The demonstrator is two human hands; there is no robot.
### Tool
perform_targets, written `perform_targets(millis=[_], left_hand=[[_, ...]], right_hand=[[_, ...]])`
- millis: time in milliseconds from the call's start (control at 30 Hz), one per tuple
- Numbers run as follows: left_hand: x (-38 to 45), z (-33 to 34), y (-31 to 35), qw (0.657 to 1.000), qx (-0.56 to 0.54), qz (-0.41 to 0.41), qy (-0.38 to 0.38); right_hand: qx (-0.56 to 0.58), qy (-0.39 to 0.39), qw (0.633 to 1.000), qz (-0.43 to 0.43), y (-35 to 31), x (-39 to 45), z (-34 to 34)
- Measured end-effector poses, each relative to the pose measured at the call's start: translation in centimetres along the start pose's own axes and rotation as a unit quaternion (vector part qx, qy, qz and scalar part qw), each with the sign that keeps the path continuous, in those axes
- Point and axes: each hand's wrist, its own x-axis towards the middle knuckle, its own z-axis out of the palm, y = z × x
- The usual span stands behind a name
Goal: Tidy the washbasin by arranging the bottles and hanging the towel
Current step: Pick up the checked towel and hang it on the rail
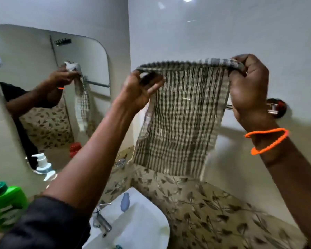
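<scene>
A green-and-cream checked towel (180, 115) hangs spread between my hands in front of the white wall. My left hand (140, 88) pinches its top left corner, and my right hand (248, 87) grips the top right corner. Behind the towel and my right wrist sits a chrome towel rail with its wall mount (275, 107); most of the bar is hidden. A green bottle (5, 203) with a teal cap stands at the lower left. A white pump bottle (48, 174) stands by the mirror. A small grey-blue bottle (125, 202) lies on the white washbasin (147, 221).
A rounded mirror (48, 97) on the left wall reflects my arm and the towel. A chrome tap (102, 221) stands at the basin's left side. Leaf-patterned tiles (214, 209) cover the lower wall. Something red (74, 149) shows near the mirror's lower corner.
</scene>
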Motion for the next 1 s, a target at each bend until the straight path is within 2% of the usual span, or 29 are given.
perform_targets(millis=[67,133,167,200,233,267,333,367,400,467,567,633,700,733,833,867,900,933,1000], left_hand=[[1.9,2.9,-1.0,0.999,-0.05,0.02,-0.008],[3.5,4.7,-2.5,0.999,-0.022,0.026,0.004],[4.1,5.1,-3.4,0.996,0.069,0.042,0.03],[4.7,4.9,-4.5,0.975,0.208,0.067,0.041],[5.1,4.5,-5.5,0.922,0.377,0.08,0.031],[5.2,3.9,-6.5,0.846,0.527,0.08,0.008],[5.6,2.6,-7.7,0.697,0.711,0.083,-0.046],[6.0,2.1,-8.0,0.654,0.748,0.099,-0.054],[6.4,1.6,-8.2,0.638,0.759,0.117,-0.05],[7.5,1.1,-8.1,0.642,0.754,0.14,-0.023],[9.4,-0.7,-7.1,0.653,0.74,0.153,0.057],[10.0,-2.7,-6.2,0.641,0.743,0.147,0.123],[10.3,-4.3,-5.9,0.636,0.729,0.171,0.185],[10.1,-4.8,-6.2,0.652,0.702,0.196,0.211],[8.6,-5.1,-8.1,0.719,0.594,0.265,0.246],[8.2,-5.0,-8.8,0.742,0.572,0.267,0.224],[7.7,-4.9,-9.5,0.765,0.555,0.264,0.192],[7.4,-4.9,-10.0,0.783,0.54,0.263,0.163],[7.4,-5.0,-10.3,0.799,0.517,0.267,0.149]], right_hand=[[-0.093,0.064,0.993,-0.021,0.2,1.2,0.4],[-0.106,0.11,0.988,0.001,0.7,2.5,0.5],[-0.124,0.13,0.984,-0.004,1.0,2.9,0.5],[-0.155,0.139,0.978,-0.023,1.4,3.0,0.5],[-0.191,0.127,0.972,-0.055,1.9,2.9,0.4],[-0.234,0.092,0.963,-0.092,2.5,2.5,0.4],[-0.353,-0.041,0.924,-0.145,3.8,1.9,0.0],[-0.423,-0.102,0.886,-0.16,4.5,1.7,-0.4],[-0.484,-0.145,0.847,-0.168,5.0,1.4,-0.6],[-0.549,-0.192,0.802,-0.135,5.2,1.2,-0.9],[-0.563,-0.264,0.782,0.046,4.4,2.5,-1.4],[-0.544,-0.299,0.773,0.127,3.7,3.9,-2.4],[-0.576,-0.3,0.752,0.113,3.1,4.9,-3.3],[-0.591,-0.274,0.754,0.087,3.1,4.9,-3.5],[-0.566,-0.118,0.815,-0.043,2.8,3.6,-3.2],[-0.535,-0.073,0.837,-0.095,2.7,3.1,-2.9],[-0.501,-0.061,0.854,-0.126,2.4,2.6,-2.5],[-0.472,-0.093,0.868,-0.126,2.0,2.3,-2.1],[-0.43,-0.248,0.866,-0.053,1.5,1.8,-1.5]])
